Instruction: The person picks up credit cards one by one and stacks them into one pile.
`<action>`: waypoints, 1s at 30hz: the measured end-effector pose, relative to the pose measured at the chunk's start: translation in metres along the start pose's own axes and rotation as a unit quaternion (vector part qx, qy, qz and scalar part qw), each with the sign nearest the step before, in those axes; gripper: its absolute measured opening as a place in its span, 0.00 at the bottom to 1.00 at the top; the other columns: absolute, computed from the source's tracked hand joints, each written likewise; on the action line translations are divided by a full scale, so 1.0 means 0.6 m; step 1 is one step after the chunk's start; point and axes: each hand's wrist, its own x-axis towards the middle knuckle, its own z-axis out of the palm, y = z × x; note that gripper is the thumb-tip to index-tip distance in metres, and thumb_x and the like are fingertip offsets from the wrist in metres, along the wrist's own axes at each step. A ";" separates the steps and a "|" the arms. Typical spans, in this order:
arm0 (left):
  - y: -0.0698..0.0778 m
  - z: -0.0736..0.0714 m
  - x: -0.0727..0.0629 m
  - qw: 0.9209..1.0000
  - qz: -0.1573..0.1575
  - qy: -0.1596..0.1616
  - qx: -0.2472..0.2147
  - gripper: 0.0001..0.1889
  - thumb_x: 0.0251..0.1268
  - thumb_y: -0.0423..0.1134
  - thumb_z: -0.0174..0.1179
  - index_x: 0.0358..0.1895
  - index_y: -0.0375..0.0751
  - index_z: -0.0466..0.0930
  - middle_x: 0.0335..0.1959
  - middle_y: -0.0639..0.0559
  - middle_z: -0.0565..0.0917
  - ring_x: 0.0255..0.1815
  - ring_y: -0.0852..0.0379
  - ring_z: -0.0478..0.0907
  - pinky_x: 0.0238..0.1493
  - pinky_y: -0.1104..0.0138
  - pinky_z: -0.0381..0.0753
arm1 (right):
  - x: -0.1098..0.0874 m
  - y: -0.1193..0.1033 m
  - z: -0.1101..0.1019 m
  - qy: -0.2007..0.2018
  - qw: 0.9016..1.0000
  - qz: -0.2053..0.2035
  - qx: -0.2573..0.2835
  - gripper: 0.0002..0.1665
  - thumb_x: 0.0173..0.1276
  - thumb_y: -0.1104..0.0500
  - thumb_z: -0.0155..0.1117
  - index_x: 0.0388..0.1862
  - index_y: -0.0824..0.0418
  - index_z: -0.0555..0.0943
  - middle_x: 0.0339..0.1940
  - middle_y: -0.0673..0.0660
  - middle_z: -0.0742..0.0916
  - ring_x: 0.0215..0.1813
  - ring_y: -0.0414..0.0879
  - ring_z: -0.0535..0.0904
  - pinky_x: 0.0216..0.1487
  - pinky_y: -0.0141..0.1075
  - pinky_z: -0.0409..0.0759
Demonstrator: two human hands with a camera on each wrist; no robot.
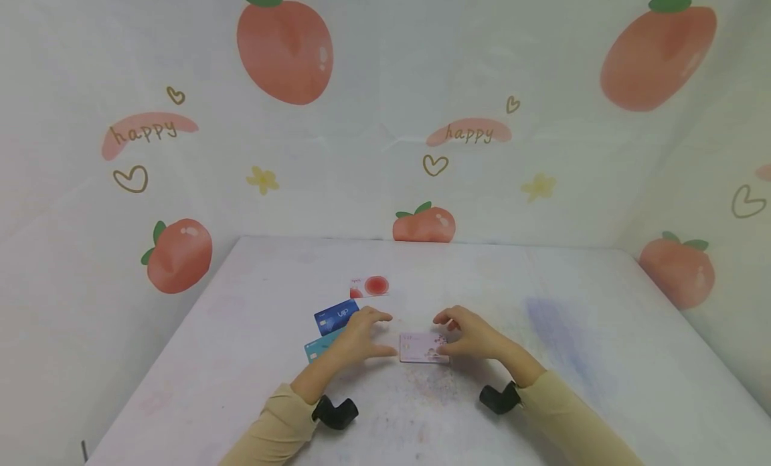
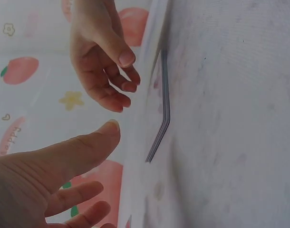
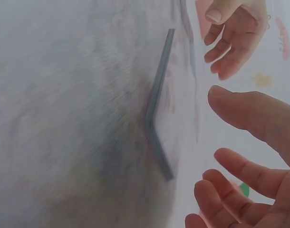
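Note:
A small stack of cards, a pink VIP card with a floral print on top, lies flat on the table between my two hands. In the left wrist view the stack's edge shows several thin layers. My left hand is held just left of the stack, thumb and fingers spread apart with nothing between them. On the other side my right hand has loosely bent fingers and holds nothing; its thumb overlaps the stack's right end in the head view. Both wrist views show gaps between the fingertips and the cards.
Left of the stack, a blue VIP card and a teal card lie at a slant, partly hidden by my left hand. Farther back is a white card with red circles. A fruit-printed cloth hangs behind the white table.

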 end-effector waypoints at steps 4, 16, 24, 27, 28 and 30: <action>-0.007 -0.010 -0.005 1.000 -0.011 0.008 -0.007 0.30 0.46 0.41 0.72 0.55 0.33 0.75 0.52 0.40 0.76 0.55 0.43 0.71 0.59 0.48 0.70 | 0.011 -0.011 0.002 -0.002 1.000 -0.017 0.001 0.26 0.53 0.56 0.71 0.49 0.65 0.76 0.47 0.60 0.81 0.46 0.51 0.77 0.49 0.42 0.76; -0.026 -0.050 -0.037 0.996 -0.077 0.047 -0.013 0.31 0.46 0.43 0.72 0.57 0.37 0.75 0.54 0.42 0.75 0.58 0.45 0.71 0.61 0.49 0.71 | 0.046 -0.046 0.018 -0.023 0.997 -0.065 0.030 0.25 0.56 0.56 0.69 0.50 0.68 0.76 0.47 0.62 0.81 0.46 0.54 0.78 0.51 0.45 0.76; -0.060 -0.080 -0.058 0.995 -0.092 0.048 -0.009 0.32 0.46 0.44 0.72 0.57 0.35 0.74 0.52 0.40 0.75 0.52 0.44 0.74 0.54 0.52 0.76 | 0.075 -0.074 0.039 -0.057 0.996 -0.056 0.046 0.25 0.57 0.56 0.69 0.51 0.66 0.76 0.47 0.61 0.81 0.48 0.53 0.76 0.52 0.45 0.77; -0.068 -0.091 -0.068 0.993 -0.109 0.042 -0.008 0.33 0.46 0.45 0.71 0.57 0.34 0.73 0.54 0.39 0.74 0.52 0.44 0.73 0.52 0.53 0.77 | 0.084 -0.088 0.047 -0.068 0.995 -0.051 0.051 0.26 0.57 0.56 0.69 0.51 0.66 0.75 0.48 0.62 0.81 0.49 0.53 0.76 0.52 0.46 0.77; -0.070 -0.094 -0.071 0.992 -0.117 0.039 -0.005 0.34 0.46 0.45 0.72 0.57 0.34 0.73 0.54 0.39 0.74 0.52 0.44 0.73 0.51 0.53 0.77 | 0.087 -0.093 0.050 -0.071 0.995 -0.051 0.051 0.26 0.57 0.56 0.69 0.51 0.66 0.75 0.47 0.62 0.81 0.48 0.53 0.76 0.52 0.46 0.77; -0.075 -0.099 -0.078 0.991 -0.132 0.032 0.000 0.34 0.46 0.46 0.72 0.57 0.34 0.73 0.54 0.39 0.74 0.52 0.44 0.73 0.51 0.53 0.77 | 0.094 -0.103 0.055 -0.078 0.994 -0.042 0.056 0.26 0.56 0.56 0.69 0.52 0.66 0.75 0.48 0.62 0.81 0.48 0.51 0.76 0.52 0.46 0.77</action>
